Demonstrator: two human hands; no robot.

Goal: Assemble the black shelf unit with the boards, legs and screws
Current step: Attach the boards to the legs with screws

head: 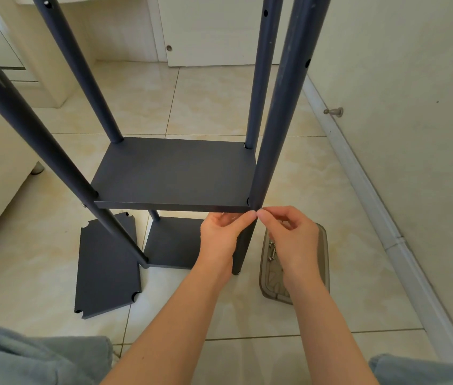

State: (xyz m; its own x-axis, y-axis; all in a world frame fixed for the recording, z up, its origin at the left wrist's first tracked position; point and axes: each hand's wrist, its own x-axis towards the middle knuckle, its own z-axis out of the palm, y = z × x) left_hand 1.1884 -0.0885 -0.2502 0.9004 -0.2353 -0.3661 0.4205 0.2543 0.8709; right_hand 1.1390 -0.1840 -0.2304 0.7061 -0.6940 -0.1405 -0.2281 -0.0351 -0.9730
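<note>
The black shelf unit stands on the tiled floor with several round legs rising past the camera. Its middle board (172,173) sits between the legs, and a lower board (174,243) lies beneath it. At the near right leg (272,140), right under the middle board's corner, my left hand (219,237) reaches up from below with its fingers at the board's edge. My right hand (289,234) pinches something small against that leg, probably a screw; it is too small to see. A loose black board (106,265) with notched corners lies flat on the floor to the left.
A translucent grey tray (321,262) with a few screws lies on the floor right of the near leg, partly under my right wrist. A wall with a white baseboard (381,215) runs along the right. White cabinets stand at the back and left. My knees show at the bottom.
</note>
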